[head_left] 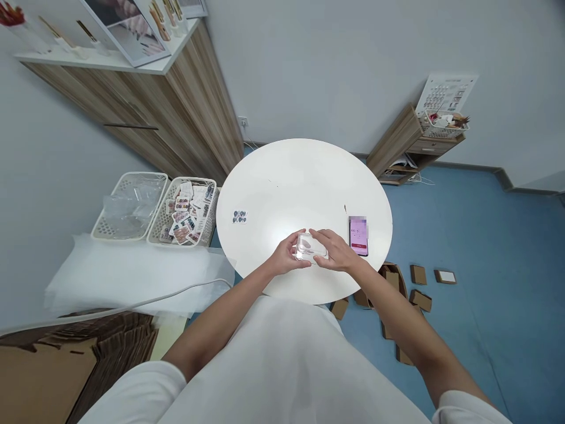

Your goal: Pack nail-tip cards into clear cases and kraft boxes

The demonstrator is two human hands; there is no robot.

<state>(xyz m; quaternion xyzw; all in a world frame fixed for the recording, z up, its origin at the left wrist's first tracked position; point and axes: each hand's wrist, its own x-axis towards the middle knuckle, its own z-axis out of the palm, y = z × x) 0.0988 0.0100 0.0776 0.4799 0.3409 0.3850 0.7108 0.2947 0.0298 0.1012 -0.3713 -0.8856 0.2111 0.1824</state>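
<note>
Clear plastic box (311, 247) clamped between both hands over the round white table (286, 176).
Left hand (289, 257) and right hand (335, 250) pinch its ends beside the pink-screened phone (358, 235); seemingly slick, it could slip and drop.

Phone (358, 235) lit on round white table (300, 176); sticker sheet (239, 217) left; two baskets (183, 211) beside table.

Clear box (311, 247), white table (300, 176), seemingly pink-screened phone (358, 235), blue floor (485, 235).
</note>
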